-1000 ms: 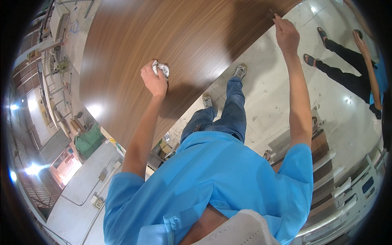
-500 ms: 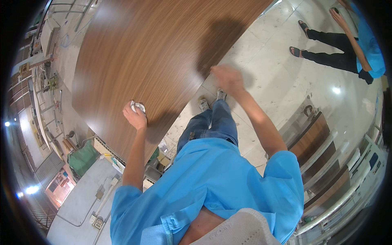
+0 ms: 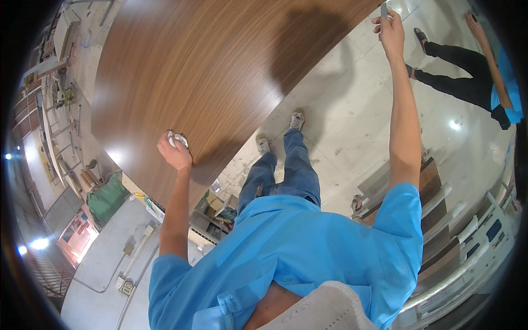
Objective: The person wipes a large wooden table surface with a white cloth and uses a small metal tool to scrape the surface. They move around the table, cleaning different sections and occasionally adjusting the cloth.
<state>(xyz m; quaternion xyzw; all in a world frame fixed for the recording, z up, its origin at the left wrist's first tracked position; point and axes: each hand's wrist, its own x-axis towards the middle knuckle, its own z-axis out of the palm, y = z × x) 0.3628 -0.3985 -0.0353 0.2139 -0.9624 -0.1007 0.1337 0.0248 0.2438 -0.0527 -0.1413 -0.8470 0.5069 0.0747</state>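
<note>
A large wood-grain panel (image 3: pixel 209 71) lies flat on the worktop, its long axis and grain running from the worker's left side toward the upper right. The glossy surface shows no visible smears; how much wiping remains cannot be told. The left hand (image 3: pixel 175 153) presses a crumpled white cloth (image 3: pixel 177 139) near the panel's near edge, while the right hand (image 3: pixel 391 32) grips its far corner.

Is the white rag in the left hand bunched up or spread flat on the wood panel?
Bunched up. The white rag shows only as a small crumpled wad clutched in the left hand, pressed against the brown wood panel.
</note>
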